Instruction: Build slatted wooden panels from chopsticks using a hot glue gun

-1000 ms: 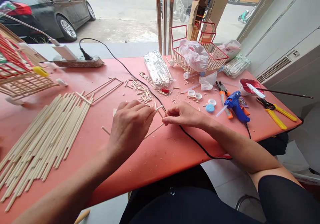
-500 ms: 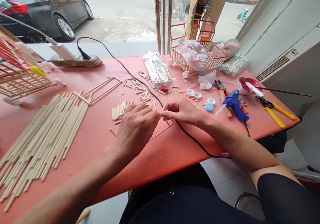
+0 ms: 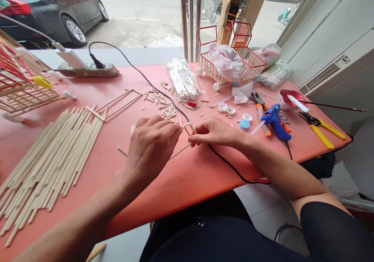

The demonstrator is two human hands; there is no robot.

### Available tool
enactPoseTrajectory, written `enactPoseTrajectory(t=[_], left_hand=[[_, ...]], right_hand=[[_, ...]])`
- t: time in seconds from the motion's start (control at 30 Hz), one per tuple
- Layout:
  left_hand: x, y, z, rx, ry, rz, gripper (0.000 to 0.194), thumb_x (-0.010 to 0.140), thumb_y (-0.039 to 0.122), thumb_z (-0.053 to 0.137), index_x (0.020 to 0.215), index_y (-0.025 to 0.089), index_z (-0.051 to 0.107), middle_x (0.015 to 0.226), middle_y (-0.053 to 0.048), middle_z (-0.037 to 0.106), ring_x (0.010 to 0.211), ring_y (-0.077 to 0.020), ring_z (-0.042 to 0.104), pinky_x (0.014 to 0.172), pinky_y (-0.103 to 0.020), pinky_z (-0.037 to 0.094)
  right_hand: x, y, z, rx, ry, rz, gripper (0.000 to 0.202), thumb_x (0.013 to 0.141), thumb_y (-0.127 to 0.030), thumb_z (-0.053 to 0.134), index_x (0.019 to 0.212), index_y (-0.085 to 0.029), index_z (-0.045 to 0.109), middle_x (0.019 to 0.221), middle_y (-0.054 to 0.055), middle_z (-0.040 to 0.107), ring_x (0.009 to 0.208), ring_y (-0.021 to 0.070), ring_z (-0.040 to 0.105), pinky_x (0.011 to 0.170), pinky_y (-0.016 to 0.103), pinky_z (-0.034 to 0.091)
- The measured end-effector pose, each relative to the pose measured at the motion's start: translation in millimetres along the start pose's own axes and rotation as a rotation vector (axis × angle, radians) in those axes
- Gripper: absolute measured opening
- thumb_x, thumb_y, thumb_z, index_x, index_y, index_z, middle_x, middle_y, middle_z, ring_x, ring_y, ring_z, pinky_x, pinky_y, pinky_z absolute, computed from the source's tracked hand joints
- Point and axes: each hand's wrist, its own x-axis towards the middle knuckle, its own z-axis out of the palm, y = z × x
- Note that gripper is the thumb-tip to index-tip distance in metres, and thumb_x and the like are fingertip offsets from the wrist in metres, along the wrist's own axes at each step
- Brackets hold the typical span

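The left hand (image 3: 154, 145), nearly closed, pinches one short stick (image 3: 186, 125); the right hand (image 3: 212, 132) pinches one stick frame (image 3: 180, 151), mid-surface (image 3: 187, 192). Far right lie one glue gun (image 3: 274, 121) and two pairs of pliers (image 3: 314, 123).

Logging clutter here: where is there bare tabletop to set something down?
Between long sticks and left forearm; also, lightly speckled, the front edge between that forearm and black cable. Crowded: beyond the held stick, among short pieces and silvery packet; around the glue gun.

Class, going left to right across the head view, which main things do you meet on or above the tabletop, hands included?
Long wooden sticks, left hand, right hand, blue glue gun, yellow-handled tool.
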Motion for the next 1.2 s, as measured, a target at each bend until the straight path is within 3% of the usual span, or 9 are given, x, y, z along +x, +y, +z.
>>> enactPoseTrajectory(t=[0.13,0.27,0.37,0.47,0.67,0.93,1.2], left_hand=[[0,0,0.6,-0.006,-0.030,-0.012,0.033,0.105,0.023,0.059,0.075,0.022,0.072,0.075,-0.004,0.078,0.080,-0.0268,0.071,0.075,-0.041,0.045],[0,-1,-0.1,-0.003,-0.021,-0.034,0.036,0.106,0.025,0.056,0.074,0.023,0.072,0.075,-0.004,0.078,0.080,-0.0264,0.070,0.075,-0.041,0.045],[0,-1,-1.1,-0.020,-0.017,-0.020,0.037,0.107,0.025,0.055,0.074,0.023,0.072,0.076,-0.005,0.078,0.078,-0.0264,0.070,0.074,-0.041,0.045],[0,0,-0.9,-0.048,-0.032,0.013,0.034,0.106,0.023,0.058,0.076,0.022,0.074,0.076,-0.005,0.078,0.078,-0.0267,0.070,0.073,-0.040,0.046],[-1,2,1.7,-0.064,-0.025,0.053,0.033,0.105,0.022,0.059,0.076,0.021,0.074,0.076,-0.006,0.078,0.076,-0.0267,0.070,0.071,-0.040,0.047],[1,3,-1.7,-0.050,0.004,0.008,0.031,0.106,0.024,0.060,0.077,0.022,0.073,0.076,-0.004,0.078,0.079,-0.0253,0.071,0.075,-0.039,0.047],[0,1,-0.2,-0.026,-0.012,-0.017,0.034,0.106,0.025,0.057,0.076,0.023,0.072,0.074,-0.004,0.077,0.079,-0.0264,0.070,0.075,-0.041,0.045]], right_hand=[[0,-1,2,-0.022,0.007,0.021,0.029,0.090,-0.036,0.073,0.070,-0.015,0.077,0.074,0.005,0.079,0.068,0.0134,0.071,0.065,0.023,0.050],[-1,-1,-3,0.001,-0.017,-0.005,0.030,0.091,-0.041,0.074,0.079,-0.014,0.079,0.076,0.004,0.078,0.072,0.0141,0.071,0.071,0.025,0.053],[-1,0,-7,0.000,0.074,-0.118,0.031,0.093,-0.043,0.074,0.090,-0.014,0.081,0.083,0.004,0.079,0.079,0.0146,0.069,0.077,0.026,0.053],[-2,-1,-8,0.021,0.129,-0.164,0.030,0.093,-0.042,0.075,0.088,-0.013,0.081,0.079,0.004,0.078,0.074,0.0139,0.067,0.073,0.026,0.052],[-3,-6,-6,0.087,0.094,-0.139,0.027,0.093,-0.033,0.074,0.077,-0.012,0.079,0.068,0.003,0.075,0.066,0.0119,0.066,0.065,0.024,0.050],[-2,-2,-4,0.094,0.023,-0.062,0.026,0.089,-0.038,0.079,0.082,-0.013,0.080,0.080,0.005,0.080,0.077,0.0145,0.072,0.072,0.025,0.054],[-4,-2,-3,-0.067,0.001,0.006,0.032,0.091,-0.039,0.074,0.072,-0.014,0.079,0.071,0.005,0.079,0.069,0.0136,0.072,0.066,0.023,0.049]])
